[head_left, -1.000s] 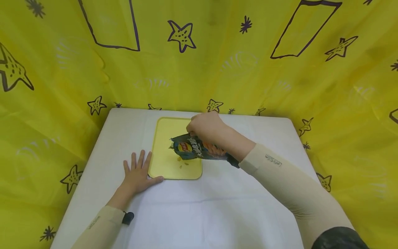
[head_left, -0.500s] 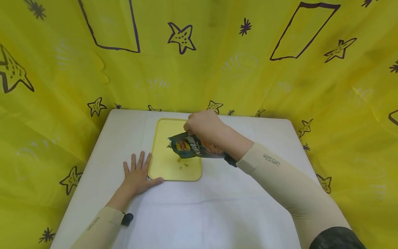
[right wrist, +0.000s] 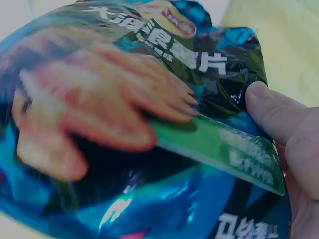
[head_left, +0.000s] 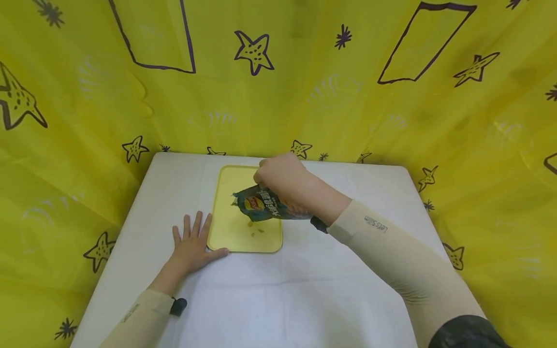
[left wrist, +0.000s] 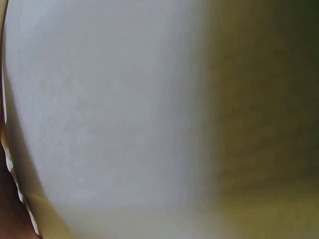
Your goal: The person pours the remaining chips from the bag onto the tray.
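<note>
My right hand (head_left: 285, 176) grips a dark potato chip bag (head_left: 257, 203) by its far edge, over the right part of a yellow tray (head_left: 243, 243). The bag lies on its side in the air, its ragged end pointing left. In the right wrist view the thumb presses the edge of the shiny blue and black bag (right wrist: 114, 99). A few small chip pieces (head_left: 260, 230) lie on the tray below it. My left hand (head_left: 190, 249) rests with spread fingers at the tray's near left corner, thumb and forefinger along its rim. The left wrist view is mostly blurred white cloth.
The tray sits on a table covered in white cloth (head_left: 330, 290). A yellow curtain (head_left: 287, 96) with drawn starfish hangs behind the table and along both sides. My right forearm reaches across the table's right half.
My right hand and the chip bag have shifted slightly to the left over the tray. The left hand and the tray stay in place.
</note>
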### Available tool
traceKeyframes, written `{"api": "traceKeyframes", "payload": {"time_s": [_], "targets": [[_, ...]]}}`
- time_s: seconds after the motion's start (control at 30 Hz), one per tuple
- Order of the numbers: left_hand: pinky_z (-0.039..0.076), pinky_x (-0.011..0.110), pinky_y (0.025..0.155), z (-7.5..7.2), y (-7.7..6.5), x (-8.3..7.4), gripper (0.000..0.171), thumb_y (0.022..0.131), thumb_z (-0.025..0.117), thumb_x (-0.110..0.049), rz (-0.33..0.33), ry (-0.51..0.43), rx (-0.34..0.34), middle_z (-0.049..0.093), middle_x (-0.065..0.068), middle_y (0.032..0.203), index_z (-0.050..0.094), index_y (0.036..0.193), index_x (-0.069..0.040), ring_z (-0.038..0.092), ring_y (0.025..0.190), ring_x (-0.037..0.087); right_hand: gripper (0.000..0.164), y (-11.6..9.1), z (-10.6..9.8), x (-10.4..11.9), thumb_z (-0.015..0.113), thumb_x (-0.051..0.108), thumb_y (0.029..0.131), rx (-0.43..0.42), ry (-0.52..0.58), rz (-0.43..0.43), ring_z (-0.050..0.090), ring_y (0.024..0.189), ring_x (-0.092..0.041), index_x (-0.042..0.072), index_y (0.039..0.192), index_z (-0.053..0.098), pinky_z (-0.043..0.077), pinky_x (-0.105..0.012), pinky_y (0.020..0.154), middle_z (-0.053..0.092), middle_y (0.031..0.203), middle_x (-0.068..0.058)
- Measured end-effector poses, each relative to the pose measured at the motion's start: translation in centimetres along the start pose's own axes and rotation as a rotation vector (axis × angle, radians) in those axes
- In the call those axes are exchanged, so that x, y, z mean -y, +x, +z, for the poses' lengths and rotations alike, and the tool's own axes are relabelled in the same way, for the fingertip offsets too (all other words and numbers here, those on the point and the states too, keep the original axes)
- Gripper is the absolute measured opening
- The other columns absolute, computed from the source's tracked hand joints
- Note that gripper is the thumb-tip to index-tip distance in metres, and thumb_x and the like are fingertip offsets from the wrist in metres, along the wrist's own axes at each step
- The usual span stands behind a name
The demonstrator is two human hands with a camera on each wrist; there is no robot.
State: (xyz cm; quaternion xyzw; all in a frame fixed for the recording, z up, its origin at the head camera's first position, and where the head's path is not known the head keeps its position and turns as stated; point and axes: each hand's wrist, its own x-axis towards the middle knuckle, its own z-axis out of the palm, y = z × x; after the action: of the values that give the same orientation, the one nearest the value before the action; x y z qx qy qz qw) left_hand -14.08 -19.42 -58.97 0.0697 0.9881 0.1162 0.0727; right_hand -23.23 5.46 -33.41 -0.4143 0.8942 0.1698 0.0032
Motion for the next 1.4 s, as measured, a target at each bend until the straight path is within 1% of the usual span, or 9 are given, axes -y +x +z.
{"api": "traceKeyframes", "payload": {"time_s": [0.1,0.2,0.3,0.5,0.63,0.83,0.97,1.13,1.4], "targets": [[-0.013,0.067,0.096,0.0,0.0,0.0,0.116,0.066,0.035,-0.087,0.004,-0.004,-0.005,-0.003,0.018,0.153,0.001,0.149,-0.013,-0.015,0.134,0.044,0.009,0.1,0.0,-0.1,0.076,0.028,0.073,-0.016,0.036,0.012,0.047,0.06,-0.01,0.029,0.074,0.068,0.041,-0.031,0.048,0.053,0.07,0.01],[-0.012,0.067,0.096,-0.1,-0.1,-0.1,0.116,0.066,0.035,-0.087,0.005,-0.007,-0.01,-0.002,0.018,0.153,0.002,0.149,-0.013,-0.014,0.134,0.044,0.009,0.1,0.1,-0.1,0.071,0.023,0.079,-0.012,0.041,0.017,0.045,0.06,-0.009,0.029,0.073,0.068,0.04,-0.03,0.047,0.053,0.069,0.01],[-0.012,0.067,0.097,-0.1,-0.2,-0.1,0.115,0.066,0.035,-0.087,0.001,-0.013,-0.012,-0.002,0.017,0.153,0.003,0.149,-0.013,-0.013,0.135,0.044,0.007,0.2,0.2,-0.1,0.073,0.025,0.077,0.001,0.026,0.016,0.046,0.061,-0.009,0.03,0.075,0.067,0.041,-0.031,0.048,0.054,0.07,0.01],[-0.011,0.067,0.097,-0.1,-0.3,-0.1,0.115,0.066,0.035,-0.087,-0.004,-0.006,-0.013,-0.001,0.017,0.153,0.003,0.149,-0.014,-0.013,0.135,0.044,0.026,0.5,0.2,0.0,0.084,0.035,0.062,0.022,0.009,-0.013,0.05,0.064,-0.011,0.03,0.081,0.067,0.043,-0.034,0.05,0.055,0.074,0.009],[-0.012,0.068,0.097,-0.2,-0.3,0.0,0.115,0.067,0.036,-0.086,-0.002,-0.013,-0.009,-0.002,0.018,0.153,0.003,0.149,-0.013,-0.013,0.134,0.044,0.028,0.8,-0.2,-0.1,0.085,0.035,0.059,0.015,-0.013,-0.021,0.05,0.064,-0.012,0.03,0.081,0.067,0.045,-0.035,0.05,0.055,0.075,0.008],[-0.013,0.067,0.097,-0.3,-0.2,-0.1,0.115,0.067,0.036,-0.086,-0.003,-0.017,-0.001,-0.003,0.017,0.153,0.002,0.149,-0.013,-0.015,0.134,0.044,0.02,1.1,-0.8,0.1,0.081,0.032,0.068,0.019,-0.022,-0.025,0.051,0.064,-0.013,0.03,0.083,0.069,0.045,-0.034,0.05,0.056,0.076,0.008],[-0.013,0.067,0.097,-0.2,-0.1,-0.1,0.115,0.066,0.035,-0.087,-0.002,-0.019,-0.003,-0.003,0.017,0.153,0.001,0.149,-0.014,-0.015,0.134,0.044,0.021,1.3,-1.0,0.2,0.081,0.035,0.067,0.018,-0.021,-0.022,0.051,0.064,-0.013,0.03,0.083,0.068,0.045,-0.034,0.05,0.056,0.075,0.008],[-0.014,0.066,0.096,0.0,0.0,0.0,0.116,0.065,0.032,-0.088,0.0,-0.002,-0.004,-0.003,0.017,0.153,-0.001,0.149,-0.015,-0.015,0.135,0.043,0.009,1.2,-1.0,0.0,0.075,0.025,0.075,-0.012,-0.009,-0.002,0.048,0.061,-0.012,0.03,0.078,0.068,0.043,-0.033,0.048,0.055,0.073,0.009],[-0.014,0.067,0.096,0.1,-0.1,0.0,0.116,0.065,0.033,-0.088,-0.008,-0.005,0.01,-0.003,0.018,0.153,0.0,0.149,-0.014,-0.015,0.134,0.044,0.011,0.8,-0.6,-0.3,0.073,0.018,0.077,-0.044,0.053,0.009,0.044,0.06,-0.012,0.028,0.075,0.067,0.041,-0.032,0.047,0.054,0.071,0.011]]}}
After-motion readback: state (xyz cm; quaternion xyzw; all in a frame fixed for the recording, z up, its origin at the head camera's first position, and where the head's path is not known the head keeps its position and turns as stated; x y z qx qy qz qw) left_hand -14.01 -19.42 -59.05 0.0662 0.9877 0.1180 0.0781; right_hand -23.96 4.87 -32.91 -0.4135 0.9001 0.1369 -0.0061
